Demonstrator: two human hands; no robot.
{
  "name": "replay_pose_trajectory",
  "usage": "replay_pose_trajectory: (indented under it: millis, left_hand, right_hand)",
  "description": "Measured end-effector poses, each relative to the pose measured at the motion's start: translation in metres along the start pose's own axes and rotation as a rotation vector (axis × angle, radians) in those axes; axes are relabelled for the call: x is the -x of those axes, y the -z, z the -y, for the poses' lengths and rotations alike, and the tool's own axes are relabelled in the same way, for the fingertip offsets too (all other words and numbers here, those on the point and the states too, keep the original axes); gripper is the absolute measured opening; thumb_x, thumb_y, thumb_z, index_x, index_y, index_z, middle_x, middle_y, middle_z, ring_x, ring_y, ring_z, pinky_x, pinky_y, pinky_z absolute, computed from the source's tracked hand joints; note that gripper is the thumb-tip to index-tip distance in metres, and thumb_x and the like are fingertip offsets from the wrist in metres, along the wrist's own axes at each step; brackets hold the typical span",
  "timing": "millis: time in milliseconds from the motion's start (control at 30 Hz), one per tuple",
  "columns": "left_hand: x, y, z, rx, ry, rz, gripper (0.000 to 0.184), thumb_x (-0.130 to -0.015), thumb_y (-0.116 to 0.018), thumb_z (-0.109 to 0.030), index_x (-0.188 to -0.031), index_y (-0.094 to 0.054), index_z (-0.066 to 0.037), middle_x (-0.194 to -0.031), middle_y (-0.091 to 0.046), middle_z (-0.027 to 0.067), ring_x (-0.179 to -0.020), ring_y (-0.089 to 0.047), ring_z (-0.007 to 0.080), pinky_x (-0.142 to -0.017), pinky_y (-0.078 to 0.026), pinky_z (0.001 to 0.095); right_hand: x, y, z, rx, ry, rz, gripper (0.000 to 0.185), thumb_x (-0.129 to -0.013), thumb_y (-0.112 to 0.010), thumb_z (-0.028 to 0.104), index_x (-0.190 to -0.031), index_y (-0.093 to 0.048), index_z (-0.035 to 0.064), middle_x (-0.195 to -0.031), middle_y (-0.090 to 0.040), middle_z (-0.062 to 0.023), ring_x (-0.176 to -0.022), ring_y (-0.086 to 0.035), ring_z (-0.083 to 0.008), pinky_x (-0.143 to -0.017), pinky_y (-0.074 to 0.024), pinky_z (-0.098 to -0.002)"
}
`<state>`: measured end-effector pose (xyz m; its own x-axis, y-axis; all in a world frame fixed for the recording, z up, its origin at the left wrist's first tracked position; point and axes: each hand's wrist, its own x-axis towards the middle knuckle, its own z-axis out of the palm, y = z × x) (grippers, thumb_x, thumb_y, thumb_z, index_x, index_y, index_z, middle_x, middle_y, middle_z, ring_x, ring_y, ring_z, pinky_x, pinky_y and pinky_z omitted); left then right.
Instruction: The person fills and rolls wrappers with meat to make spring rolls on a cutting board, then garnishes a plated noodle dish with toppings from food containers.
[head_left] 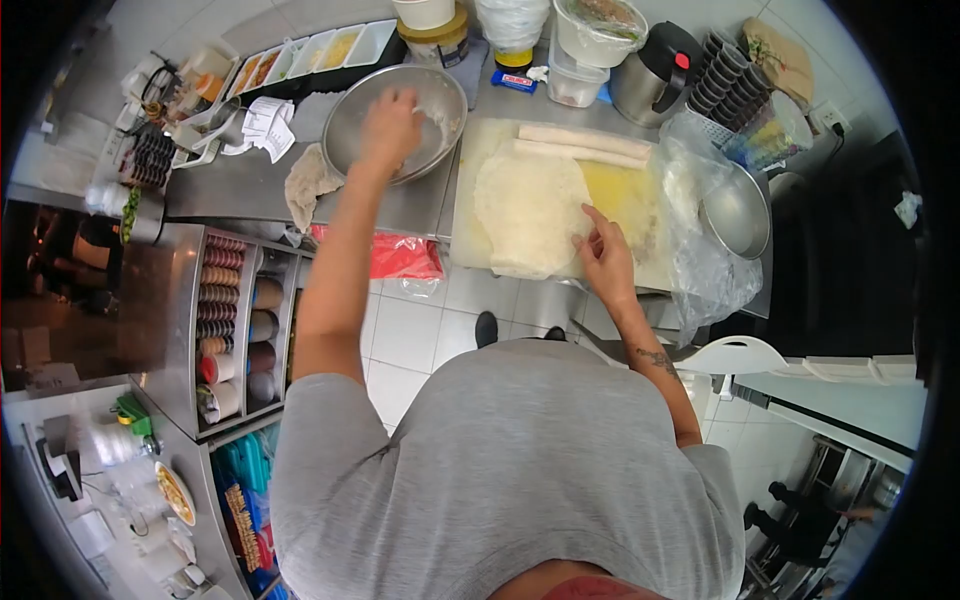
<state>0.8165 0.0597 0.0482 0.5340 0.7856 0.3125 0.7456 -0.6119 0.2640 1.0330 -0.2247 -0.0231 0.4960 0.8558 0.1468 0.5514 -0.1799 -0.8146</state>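
My left hand (393,125) is over a steel mixing bowl (345,130). Motion smears its fingers, so I cannot tell whether they grip anything. A flat, pale sheet of dough (530,215) lies on the cutting board (655,215), its near edge at the board's front. At the dough's right edge is my right hand (607,262), fingers apart and fingertips on or beside the dough, holding nothing visible. Along the far side of the board lies a long, pale roll (585,147); I cannot tell whether it is dough or a rolling pin.
A crumpled cloth (312,185) lies left of the bowl. Ingredient trays (320,55) and a steel jug (655,75) line the back. Clear plastic (715,270) and another metal bowl (737,212) are at the right. A person's dark-clothed legs (800,515) show at lower right.
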Motion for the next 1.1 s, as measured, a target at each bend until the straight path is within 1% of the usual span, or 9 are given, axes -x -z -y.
replay_pose_trajectory:
  millis: [67,167,267,400,533,667,833,933,1100]
  left_hand:
    - [0.003,-0.017,0.030,-0.249,0.133,0.136,0.032,-0.076,-0.069,-0.019,-0.105,-0.059,-0.009,-0.110,-0.060,0.0172,-0.101,-0.060,0.0331,-0.083,-0.047,0.0424]
    - [-0.003,-0.052,0.069,-0.020,0.066,0.536,0.034,-0.073,-0.071,-0.025,-0.100,-0.061,-0.009,-0.101,-0.065,0.0179,-0.096,-0.062,0.0330,-0.081,-0.047,0.0436]
    - [-0.008,-0.054,0.057,-0.068,-0.035,0.653,0.030,-0.073,-0.067,-0.019,-0.100,-0.061,-0.007,-0.094,-0.068,0.0119,-0.088,-0.065,0.0309,-0.077,-0.052,0.0427]
    - [-0.012,-0.049,0.056,0.344,0.217,0.843,0.021,-0.074,-0.066,-0.013,-0.093,-0.059,-0.007,-0.075,-0.064,0.0084,-0.060,-0.060,0.0205,-0.050,-0.047,0.0362]
    - [-0.021,-0.019,0.058,0.694,0.340,0.458,0.024,-0.076,-0.066,-0.012,-0.098,-0.059,-0.007,-0.070,-0.058,0.0030,-0.063,-0.058,0.0161,-0.050,-0.048,0.0302]
    - [-0.040,-0.040,0.078,0.307,0.176,0.352,0.025,-0.071,-0.068,-0.009,-0.097,-0.065,-0.007,-0.083,-0.063,0.0135,-0.068,-0.062,0.0267,-0.058,-0.052,0.0367]
    - [-0.046,-0.124,0.110,-0.259,-0.182,0.113,0.022,-0.068,-0.065,-0.006,-0.090,-0.070,-0.004,-0.098,-0.064,0.0243,-0.080,-0.062,0.0451,-0.076,-0.051,0.0463]
    - [-0.041,-0.094,0.062,-0.112,-0.200,0.292,0.020,-0.072,-0.059,-0.007,-0.089,-0.069,0.000,-0.095,-0.066,0.0227,-0.080,-0.062,0.0443,-0.077,-0.051,0.0469]
    - [-0.043,-0.110,0.021,0.711,0.290,0.319,0.022,-0.087,-0.058,-0.019,-0.092,-0.064,0.001,-0.074,-0.064,0.0106,-0.064,-0.060,0.0185,-0.058,-0.048,0.0324]
  right_hand:
    - [-0.002,0.004,0.010,0.061,-0.074,-0.044,0.033,-0.082,-0.064,0.010,-0.115,-0.061,0.0108,-0.086,-0.052,-0.0088,-0.066,-0.056,-0.0209,-0.062,-0.0484,-0.0327]
    - [-0.005,0.004,0.006,0.126,0.067,-0.110,0.029,-0.082,-0.064,0.013,-0.111,-0.062,0.0095,-0.091,-0.053,-0.0106,-0.072,-0.056,-0.0236,-0.065,-0.0480,-0.0342]
    - [-0.004,0.001,-0.001,0.142,0.128,-0.096,0.027,-0.082,-0.063,0.010,-0.109,-0.062,0.0085,-0.092,-0.053,-0.0113,-0.079,-0.056,-0.0261,-0.070,-0.0475,-0.0352]
    - [-0.002,-0.004,0.003,0.113,0.176,-0.082,0.024,-0.081,-0.062,0.007,-0.106,-0.063,0.0075,-0.091,-0.054,-0.0119,-0.083,-0.056,-0.0272,-0.074,-0.0464,-0.0365]
    - [-0.004,-0.008,0.004,0.135,0.236,-0.097,0.022,-0.082,-0.061,0.005,-0.104,-0.064,0.0051,-0.091,-0.055,-0.0114,-0.083,-0.056,-0.0260,-0.074,-0.0461,-0.0347]
    - [-0.027,-0.015,0.029,-0.075,0.150,0.028,0.022,-0.086,-0.060,0.007,-0.108,-0.063,0.0032,-0.094,-0.057,-0.0088,-0.080,-0.058,-0.0193,-0.069,-0.0466,-0.0292]
    - [-0.091,-0.062,0.072,-0.518,-0.082,0.286,0.041,-0.096,-0.053,0.018,-0.133,-0.049,0.0042,-0.095,-0.057,-0.0031,-0.077,-0.058,-0.0117,-0.070,-0.0472,-0.0251]
    - [-0.133,-0.103,0.092,-0.592,-0.192,0.330,0.050,-0.095,-0.054,0.018,-0.140,-0.040,0.0025,-0.092,-0.058,-0.0058,-0.071,-0.058,-0.0122,-0.064,-0.0498,-0.0259]
    - [-0.151,-0.129,0.088,-0.708,-0.279,0.296,0.049,-0.096,-0.050,0.017,-0.140,-0.038,0.0004,-0.091,-0.059,-0.0057,-0.064,-0.056,-0.0108,-0.056,-0.0498,-0.0250]
